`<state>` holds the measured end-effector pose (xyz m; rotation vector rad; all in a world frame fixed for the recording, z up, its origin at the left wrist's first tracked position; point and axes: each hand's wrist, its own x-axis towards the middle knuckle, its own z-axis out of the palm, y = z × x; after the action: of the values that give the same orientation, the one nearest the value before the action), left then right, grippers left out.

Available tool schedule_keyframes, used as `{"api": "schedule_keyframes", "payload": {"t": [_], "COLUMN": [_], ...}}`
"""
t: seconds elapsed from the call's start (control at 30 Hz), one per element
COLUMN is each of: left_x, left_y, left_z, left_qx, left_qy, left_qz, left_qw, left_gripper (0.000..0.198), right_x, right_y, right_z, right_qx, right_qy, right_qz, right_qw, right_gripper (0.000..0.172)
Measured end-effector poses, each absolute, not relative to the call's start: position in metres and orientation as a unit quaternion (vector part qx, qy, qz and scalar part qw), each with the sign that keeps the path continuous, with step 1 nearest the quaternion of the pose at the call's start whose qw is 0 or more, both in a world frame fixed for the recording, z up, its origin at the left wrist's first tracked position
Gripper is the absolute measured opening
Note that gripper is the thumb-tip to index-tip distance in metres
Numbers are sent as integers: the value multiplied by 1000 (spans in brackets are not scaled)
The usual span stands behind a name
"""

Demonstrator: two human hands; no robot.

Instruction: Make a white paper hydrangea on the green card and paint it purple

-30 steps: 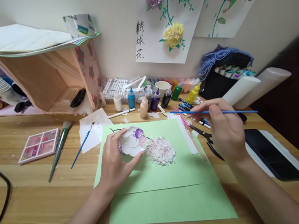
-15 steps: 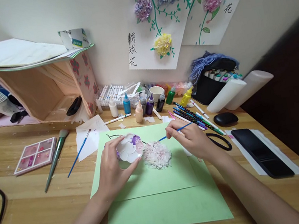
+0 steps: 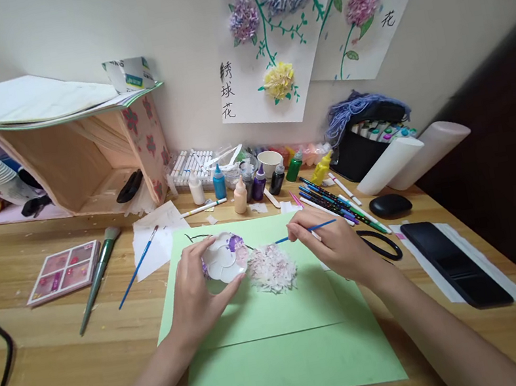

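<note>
My left hand (image 3: 194,292) grips a small white flower-shaped palette (image 3: 224,259) with purple paint, held on a light green paper sheet (image 3: 284,341). My right hand (image 3: 334,243) pinches a thin blue paintbrush (image 3: 305,230); its tip points left, just above a pink-and-white shredded-paper flower (image 3: 272,268) lying on the green sheet beside the palette.
Paint bottles (image 3: 240,195) and a paper cup (image 3: 270,162) stand behind the sheet. Coloured pens (image 3: 334,199), scissors (image 3: 383,245), a black mouse (image 3: 389,204) and a phone (image 3: 455,263) lie right. A pink palette box (image 3: 63,272), a green brush (image 3: 98,278) and a blue brush (image 3: 137,267) lie left.
My right hand brought the blue brush from the right, over the pens, down to the paper flower. The left hand kept its hold on the palette. The camera tilted slightly.
</note>
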<state>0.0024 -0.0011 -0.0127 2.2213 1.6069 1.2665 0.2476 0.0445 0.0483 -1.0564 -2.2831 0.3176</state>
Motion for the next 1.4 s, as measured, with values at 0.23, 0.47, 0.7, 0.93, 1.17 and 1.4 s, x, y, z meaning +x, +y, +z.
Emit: {"api": "schedule_keyframes", "payload": {"t": [0.23, 0.47, 0.7, 0.93, 1.17, 1.4], "left_x": [3, 3, 4, 5, 5, 5], "left_y": [-2, -3, -3, -4, -4, -4], "left_z": [-14, -15, -13, -14, -14, -13], "left_qx": [744, 751, 750, 753, 754, 758], "left_qy": [517, 507, 506, 498, 497, 493], "left_qz": [420, 418, 422, 426, 424, 421], "left_qw": [52, 63, 52, 60, 70, 69], "left_gripper": [63, 64, 65, 65, 65, 63], "right_x": [248, 249, 252, 237, 237, 239], "right_y": [46, 46, 37, 32, 29, 29], "right_z": [48, 47, 50, 42, 42, 46], "right_qx": [-394, -384, -360, -311, -292, -298], "right_qy": [-868, -871, -804, -837, -852, -844], "right_qz": [115, 124, 202, 225, 195, 202], "right_qw": [279, 280, 428, 389, 389, 399], "right_gripper": [31, 30, 30, 26, 24, 27]}}
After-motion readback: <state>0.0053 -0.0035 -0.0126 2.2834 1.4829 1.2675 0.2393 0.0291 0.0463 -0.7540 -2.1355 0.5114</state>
